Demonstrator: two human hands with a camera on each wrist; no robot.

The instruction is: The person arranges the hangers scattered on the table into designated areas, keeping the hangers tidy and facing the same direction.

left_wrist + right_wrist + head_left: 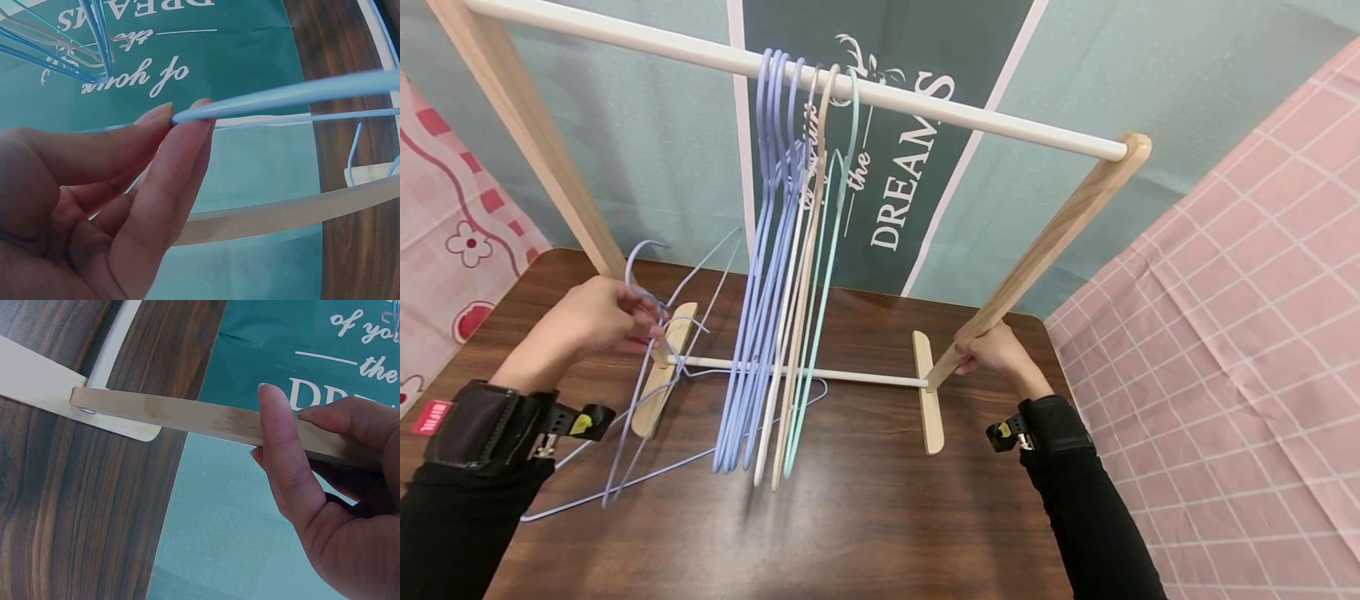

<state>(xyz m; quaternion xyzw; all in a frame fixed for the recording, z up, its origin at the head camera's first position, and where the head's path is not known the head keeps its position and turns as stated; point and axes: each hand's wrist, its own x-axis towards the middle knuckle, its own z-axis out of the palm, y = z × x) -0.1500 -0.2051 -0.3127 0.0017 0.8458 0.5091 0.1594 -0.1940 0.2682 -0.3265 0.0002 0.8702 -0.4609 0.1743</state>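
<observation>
In the head view my left hand (598, 317) pinches a blue clothes hanger (281, 94) between thumb and fingers, beside the rack's left post. My right hand (996, 348) grips the right wooden post (1030, 258) of the clothes rack low down; the right wrist view shows thumb and fingers around that post (169, 411). From the white top rail (955, 106) hang several blue hangers (760, 275), with white, beige (822, 133) and mint (831, 275) ones to their right. Loose blue hangers (647, 477) lie tangled on the table below my left hand.
The rack's wooden feet (929, 408) stand on the brown table (850, 533), joined by a white lower bar (865, 378). Behind hangs a green cloth (1075, 83) with white lettering. Pink checked cloth (1240, 317) rises at the right, patterned pink cloth (437, 183) at the left.
</observation>
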